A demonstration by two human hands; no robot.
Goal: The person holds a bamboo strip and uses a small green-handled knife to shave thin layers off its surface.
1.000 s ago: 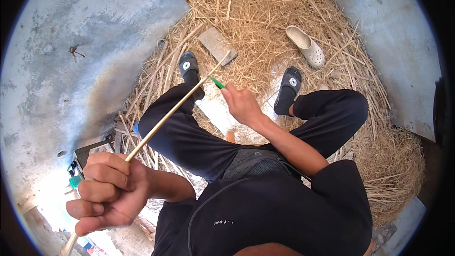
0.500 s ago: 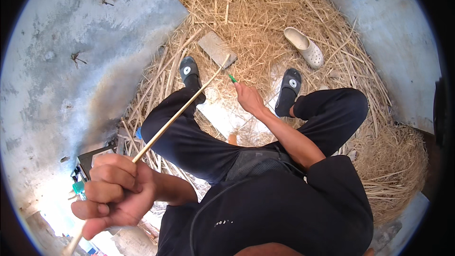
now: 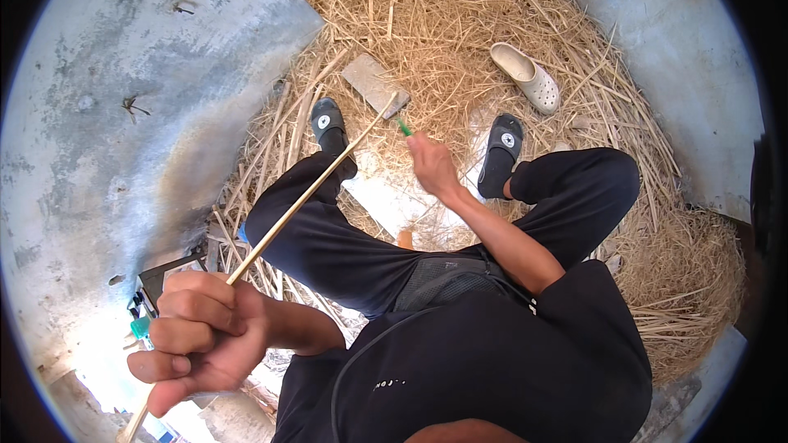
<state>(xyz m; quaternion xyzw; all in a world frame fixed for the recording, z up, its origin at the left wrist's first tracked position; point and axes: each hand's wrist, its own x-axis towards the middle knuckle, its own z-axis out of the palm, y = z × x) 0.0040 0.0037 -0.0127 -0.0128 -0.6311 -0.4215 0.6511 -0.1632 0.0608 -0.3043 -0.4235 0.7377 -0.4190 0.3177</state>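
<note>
My left hand, at the lower left, is closed around a long, thin, pale wooden stick. The stick slants up and to the right across my left leg, and its far end rests on or just above a flat grey-brown block. In my right hand is a small tool with a green handle, gripped between closed fingers. Its working end lies right by the stick's far tip, too small to make out clearly. Whether it touches the stick I cannot tell.
Loose straw and shavings cover the floor around my feet. A beige clog lies beyond my right foot, which wears a dark sandal. Worn grey-blue walls stand at left and right. Clutter with a green item lies behind my left hand.
My right hand has shifted slightly away from me with the green-handled tool, toward the stick's far tip. My left hand and the stick have barely moved.
</note>
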